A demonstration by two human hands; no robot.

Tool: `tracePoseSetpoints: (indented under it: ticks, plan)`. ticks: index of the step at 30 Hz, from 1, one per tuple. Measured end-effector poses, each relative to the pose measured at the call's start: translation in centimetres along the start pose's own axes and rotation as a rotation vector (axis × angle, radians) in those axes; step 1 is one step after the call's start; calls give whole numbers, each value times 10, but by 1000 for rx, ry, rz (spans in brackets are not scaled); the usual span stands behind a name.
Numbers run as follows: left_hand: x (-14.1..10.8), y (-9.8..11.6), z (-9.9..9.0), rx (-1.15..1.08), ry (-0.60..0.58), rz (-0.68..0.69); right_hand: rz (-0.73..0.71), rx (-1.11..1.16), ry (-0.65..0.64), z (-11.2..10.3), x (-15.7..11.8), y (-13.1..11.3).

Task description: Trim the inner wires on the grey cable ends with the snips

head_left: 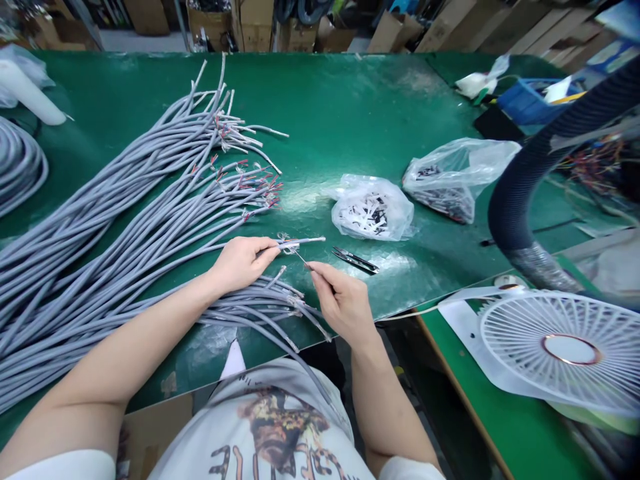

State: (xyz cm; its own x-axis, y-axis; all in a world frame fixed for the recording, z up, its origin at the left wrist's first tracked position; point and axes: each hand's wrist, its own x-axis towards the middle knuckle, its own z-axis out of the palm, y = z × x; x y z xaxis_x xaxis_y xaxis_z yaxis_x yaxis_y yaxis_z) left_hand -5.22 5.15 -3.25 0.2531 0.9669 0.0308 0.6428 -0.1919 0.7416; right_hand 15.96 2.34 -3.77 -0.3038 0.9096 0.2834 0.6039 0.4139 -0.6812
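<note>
My left hand (pixel 249 261) pinches the end of a grey cable, whose stripped tip (pixel 313 239) shows fine strands and inner wires beyond my fingers. Close by on the right, my right hand (pixel 343 297) has thumb and forefinger closed on a thin strand (pixel 301 257) that runs up to that cable end. Thread snips (pixel 356 260) lie on the green table just beyond my right hand. Bundles of grey cables (pixel 150 193) stretch away to the left, several with red and white wires bared at their ends. More cable ends (pixel 280 300) lie below my left hand.
Two clear plastic bags of small parts, one nearer (pixel 373 208) and one farther (pixel 450 180), sit right of the cables. A dark flexible hose (pixel 515 193) and a white fan (pixel 565 350) stand at the right. A blue bin (pixel 530 101) is at the back right.
</note>
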Motion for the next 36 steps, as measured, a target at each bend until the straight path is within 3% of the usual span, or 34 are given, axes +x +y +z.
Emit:
tracePoseSetpoints:
  ticks: [6,22,27,31,36]
  plan:
    - [-2,-6,5,75,87,68,3,-62,-35,5,1,2]
    - [-3,-10,8,167,65,142,43,24,-67,15,9,7]
    - [-3,-9,10,217,18,136,68,252,-115,11,17,-6]
    - [-1,-4,5,100,-35,3,117,473,-17,-1,16,-14]
    - [2,-1,-2,-238,-91,-123,49,241,-23,-3,10,-3]
